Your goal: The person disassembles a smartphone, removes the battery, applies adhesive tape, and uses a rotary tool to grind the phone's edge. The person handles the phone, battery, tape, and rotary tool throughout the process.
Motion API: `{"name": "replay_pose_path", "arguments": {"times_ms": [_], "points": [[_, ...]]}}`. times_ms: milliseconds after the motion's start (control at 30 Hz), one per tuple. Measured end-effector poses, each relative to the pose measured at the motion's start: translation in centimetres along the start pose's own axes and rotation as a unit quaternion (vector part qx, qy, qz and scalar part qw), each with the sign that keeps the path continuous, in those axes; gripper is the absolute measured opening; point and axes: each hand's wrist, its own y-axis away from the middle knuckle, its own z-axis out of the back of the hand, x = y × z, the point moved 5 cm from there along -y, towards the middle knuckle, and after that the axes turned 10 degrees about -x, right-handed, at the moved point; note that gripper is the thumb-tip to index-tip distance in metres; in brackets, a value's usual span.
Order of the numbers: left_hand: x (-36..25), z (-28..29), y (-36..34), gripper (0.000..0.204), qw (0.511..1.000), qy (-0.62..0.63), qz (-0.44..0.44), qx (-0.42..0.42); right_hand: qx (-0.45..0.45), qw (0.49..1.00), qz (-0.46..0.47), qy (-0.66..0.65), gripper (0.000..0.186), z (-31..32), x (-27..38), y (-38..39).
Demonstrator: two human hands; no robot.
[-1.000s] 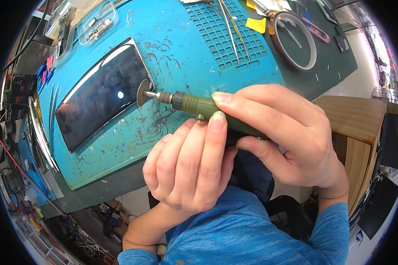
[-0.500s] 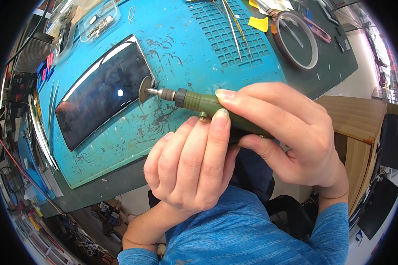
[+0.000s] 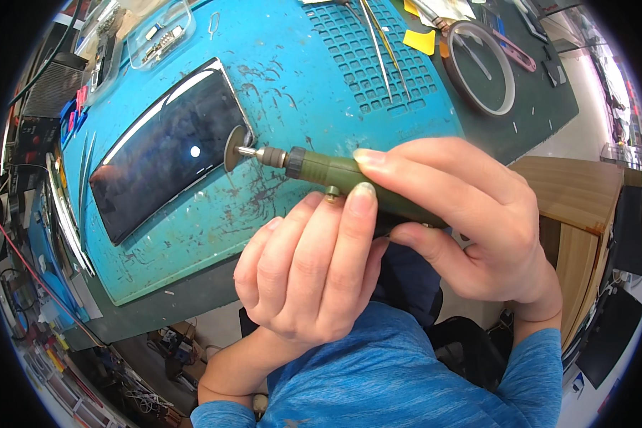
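Observation:
A green rotary tool [image 3: 329, 168] with a round cutting disc [image 3: 235, 148] at its tip is held between my hands, its nose pointing left. My right hand [image 3: 471, 207] grips the body from the right, thumb below and fingers on top. From underneath, my left hand [image 3: 310, 264] has its fingers closed against the tool, beside a small green knob [image 3: 332, 192]. The disc overlaps the near right edge of a dark smartphone [image 3: 160, 153] lying screen up on the blue mat; whether it touches the phone or hovers over it, I cannot tell.
The blue work mat [image 3: 285, 93] covers the table. Behind lie tweezers [image 3: 376, 53], a roll of tape [image 3: 505, 100] and a pink cutter [image 3: 517, 53]. A clear box [image 3: 161, 39] of small parts stands at back left. A wooden cabinet [image 3: 567, 189] is at right.
Both hands and the rotary tool have shifted very slightly to the right and nearer to me. The phone looks the same as before.

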Motion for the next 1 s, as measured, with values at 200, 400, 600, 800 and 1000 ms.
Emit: {"name": "replay_pose_path", "arguments": {"times_ms": [200,400,600,800,1000], "points": [[0.1,1.2,0.0,0.049,0.995,0.089,0.041,0.001,-0.024,0.999,-0.034,-0.024,0.049,0.5,0.1,0.0],[3.0,4.6,-1.5,0.046,0.995,0.019,0.101,0.0,-0.133,0.97,-0.128,-0.157,0.052,1.0,-1.4,1.5],[6.2,3.2,-3.0,0.063,0.978,-0.084,0.153,0.117,-0.125,0.946,-0.179,-0.239,0.052,1.1,-1.9,1.2],[5.8,2.8,-2.8,0.058,0.974,-0.088,0.13,0.166,-0.126,0.937,-0.181,-0.27,0.052,1.2,-1.8,1.3],[5.1,5.8,-1.0,0.045,0.991,0.026,-0.01,0.134,-0.122,0.95,-0.158,-0.24,0.053,1.5,-2.2,1.3]]}}
